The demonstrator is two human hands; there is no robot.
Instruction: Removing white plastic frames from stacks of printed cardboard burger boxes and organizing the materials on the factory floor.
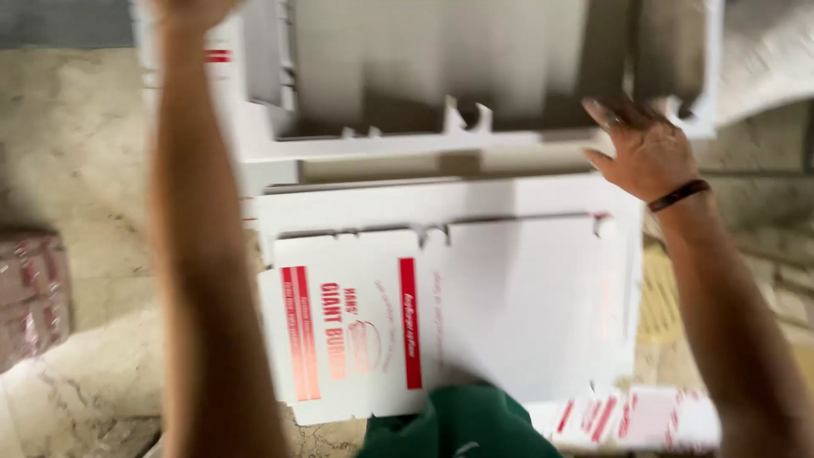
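Note:
A white cardboard box, half folded with its walls raised, lies at the top of the view. My left hand reaches to its far left corner, mostly cut off by the frame edge. My right hand, with a dark band on the wrist, presses flat on the box's right side, fingers apart. Nearer to me lies a flat white carton blank with red print and red stripes. The picture is blurred by motion.
More flat white and red carton blanks lie at the bottom right. A plastic-wrapped bundle sits at the left on the pale stone floor. Green cloth shows at the bottom centre.

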